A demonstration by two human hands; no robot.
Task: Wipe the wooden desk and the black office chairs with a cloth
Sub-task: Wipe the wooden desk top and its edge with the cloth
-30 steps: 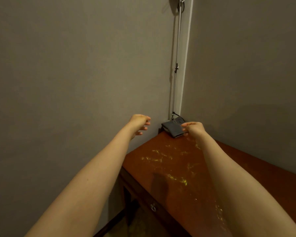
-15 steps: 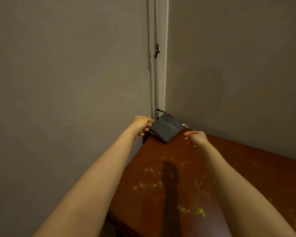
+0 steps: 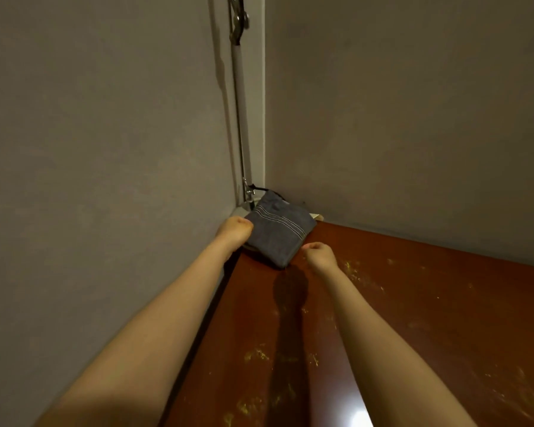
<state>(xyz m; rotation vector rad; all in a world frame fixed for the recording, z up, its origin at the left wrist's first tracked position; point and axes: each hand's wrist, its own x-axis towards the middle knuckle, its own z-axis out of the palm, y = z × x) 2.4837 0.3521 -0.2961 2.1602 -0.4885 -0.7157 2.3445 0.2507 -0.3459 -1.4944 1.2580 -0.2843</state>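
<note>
Wooden desk (image 3: 429,318), yellow-flecked; folded grey cloth (image 3: 278,235) lies in its far corner. Your left hand (image 3: 233,231) meets the cloth's left edge, grip unclear; your right hand (image 3: 319,254), clenched empty, sits just beside it.

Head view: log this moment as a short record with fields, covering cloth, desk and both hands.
surface: reddish-brown wooden desk, top scattered with yellowish specks
tool: folded grey striped cloth, lying in the desk's far corner
left grip: bare hand at the cloth's left edge; fingers hidden, hold unclear
right grip: fingers curled beside the cloth's near right edge; contact unclear
wiping: not yet begun
</note>
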